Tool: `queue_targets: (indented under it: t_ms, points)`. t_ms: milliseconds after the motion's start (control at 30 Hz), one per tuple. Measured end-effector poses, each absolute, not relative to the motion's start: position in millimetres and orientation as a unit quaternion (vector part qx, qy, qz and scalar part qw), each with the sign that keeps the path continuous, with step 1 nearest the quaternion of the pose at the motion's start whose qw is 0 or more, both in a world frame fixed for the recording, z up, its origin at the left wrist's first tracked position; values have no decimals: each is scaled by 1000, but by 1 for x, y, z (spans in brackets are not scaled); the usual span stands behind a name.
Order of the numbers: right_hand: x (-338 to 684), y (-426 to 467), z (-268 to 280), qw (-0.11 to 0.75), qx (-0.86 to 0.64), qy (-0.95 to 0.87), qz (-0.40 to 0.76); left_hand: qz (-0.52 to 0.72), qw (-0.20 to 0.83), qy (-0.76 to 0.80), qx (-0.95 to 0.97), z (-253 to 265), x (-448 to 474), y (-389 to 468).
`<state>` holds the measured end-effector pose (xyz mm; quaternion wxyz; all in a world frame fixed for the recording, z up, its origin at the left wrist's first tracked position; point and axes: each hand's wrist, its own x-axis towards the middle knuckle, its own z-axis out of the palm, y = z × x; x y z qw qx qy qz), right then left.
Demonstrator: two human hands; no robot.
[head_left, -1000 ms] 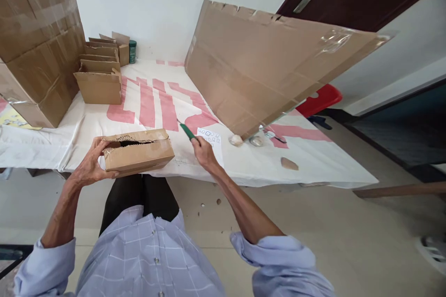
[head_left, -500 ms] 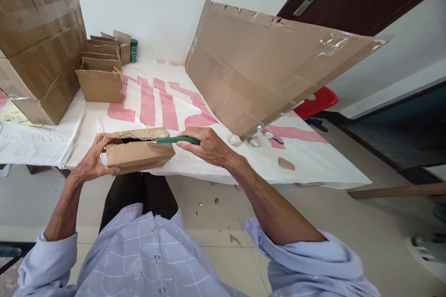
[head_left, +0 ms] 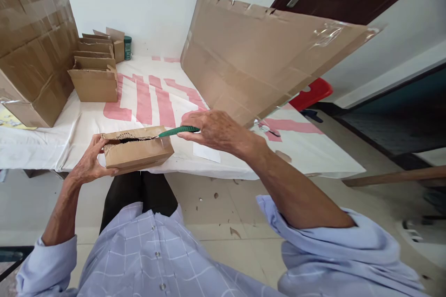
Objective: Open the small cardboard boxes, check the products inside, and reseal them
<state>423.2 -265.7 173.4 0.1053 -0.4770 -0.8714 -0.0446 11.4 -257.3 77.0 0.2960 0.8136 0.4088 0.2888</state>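
A small brown cardboard box point(head_left: 139, 154) is held at the table's front edge, above my lap. Its top has a ragged dark slit running lengthwise. My left hand point(head_left: 91, 160) grips the box's left end, thumb at the near lower side and fingers round the back. My right hand point(head_left: 219, 132) is closed round the ribbed green handle of a slim knife point(head_left: 178, 131). The knife points left, its tip at the right end of the slit; the blade is mostly hidden from sight.
Taped cartons point(head_left: 38, 41) are stacked at the left, beside several small open boxes point(head_left: 95, 84) and a green can point(head_left: 127, 48). A large cardboard sheet point(head_left: 258, 55) leans at the back right. White paper point(head_left: 206, 152) and a cardboard scrap point(head_left: 283, 156) lie on the cloth-covered table point(head_left: 320, 162).
My right hand has risen and shifted slightly right, tilting the knife so its handle end sits higher. My left hand still holds the box in nearly the same place. The view has shifted a little.
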Motion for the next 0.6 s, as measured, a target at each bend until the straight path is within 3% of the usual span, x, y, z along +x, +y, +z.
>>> queue_targets:
  t_ms: [167, 333, 500, 600]
  points:
    - [469, -276, 170, 198, -509, -836, -55, 303, 297, 419, 803, 71, 6, -256]
    - [473, -267, 99, 341, -554, -759, 25, 291, 292, 417, 810, 69, 5, -256]
    - [456, -248, -2, 288, -682, -669, 62, 301, 307, 421, 799, 68, 5, -256]
    - [452, -243, -36, 273, -703, -652, 82, 304, 316, 423, 793, 68, 4, -255]
